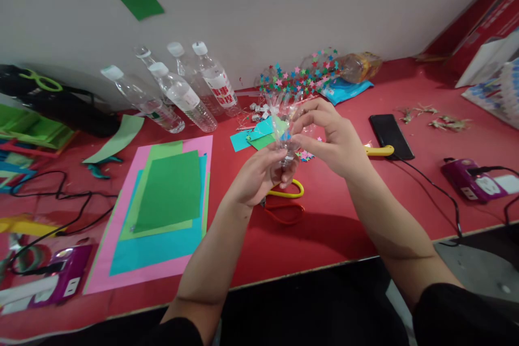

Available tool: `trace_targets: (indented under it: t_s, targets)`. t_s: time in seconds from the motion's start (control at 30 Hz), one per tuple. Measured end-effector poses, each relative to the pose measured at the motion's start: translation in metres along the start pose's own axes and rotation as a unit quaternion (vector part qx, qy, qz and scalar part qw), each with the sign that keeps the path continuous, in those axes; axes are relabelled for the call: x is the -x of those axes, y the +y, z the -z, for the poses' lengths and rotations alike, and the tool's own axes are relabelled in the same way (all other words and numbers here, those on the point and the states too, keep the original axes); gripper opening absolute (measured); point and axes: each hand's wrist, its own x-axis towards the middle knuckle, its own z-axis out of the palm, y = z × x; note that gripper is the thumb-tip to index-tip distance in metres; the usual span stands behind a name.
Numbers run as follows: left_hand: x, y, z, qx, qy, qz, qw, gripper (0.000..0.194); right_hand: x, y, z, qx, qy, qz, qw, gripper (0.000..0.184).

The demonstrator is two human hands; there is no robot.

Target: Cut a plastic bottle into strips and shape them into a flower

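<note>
My left hand (259,172) is closed around the narrow lower end of a clear plastic piece (279,128), which looks like a cut bottle top with its strips flaring upward. On its right side my right hand (333,132) has thumb and fingers bent in a pinch at the plastic. A small blue bit (286,135) shows at the fingertips; whether it is pinched or stuck to the plastic is unclear. Below my left hand lie scissors (300,189) with yellow and red handles, their blades mostly hidden. Small coloured stars (305,156) lie behind my right hand.
Several clear bottles (190,101) stand along the wall. Stacked coloured paper (170,192) covers the table's left part. Star-covered strands (298,78) are at the back. A phone (391,137), a yellow handle (381,151) and a purple power strip (472,179) with cables are at right.
</note>
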Motion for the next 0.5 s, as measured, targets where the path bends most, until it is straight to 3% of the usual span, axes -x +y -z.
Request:
trace_targets:
  t_s: [0.2,0.5]
  targets:
    - [-0.002,-0.002,-0.001,-0.006,0.011,0.001,1.0,0.017,0.0,-0.001,-0.002,-0.005,0.009,-0.02,1.0,0.011]
    - [-0.005,-0.005,-0.006,0.006,0.1,-0.028,0.995,0.016,0.008,-0.009,-0.018,0.197,0.122,0.052,0.971,0.01]
